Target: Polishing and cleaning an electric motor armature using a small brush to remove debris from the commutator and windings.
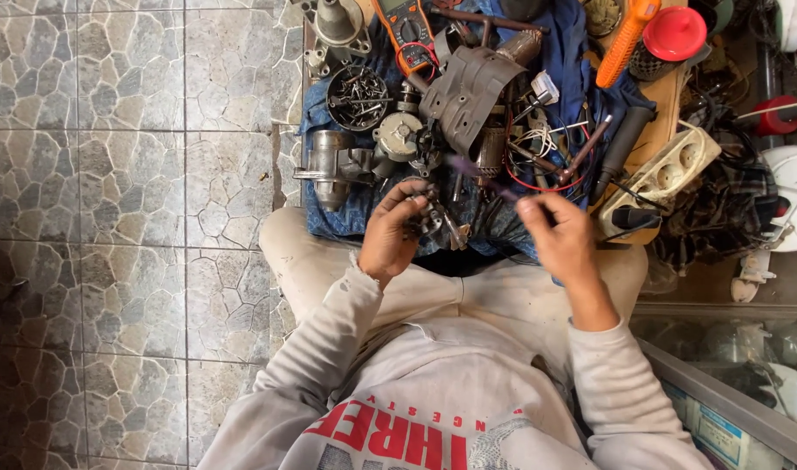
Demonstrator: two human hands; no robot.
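Left hand is clamped on a small dark metal part, fingers curled around it. Right hand, apart from the left, pinches a thin purple-handled tool, blurred, pointing far-left. Both hover over the near edge of a blue cloth strewn with greasy parts. Far left on it, a round black tin holds loose screws. Beside it lies a grey ribbed plastic motor housing.

Dull grey metal is seen in the small part; the blue cloth looks matt, the floor tiles rough-patterned stone.
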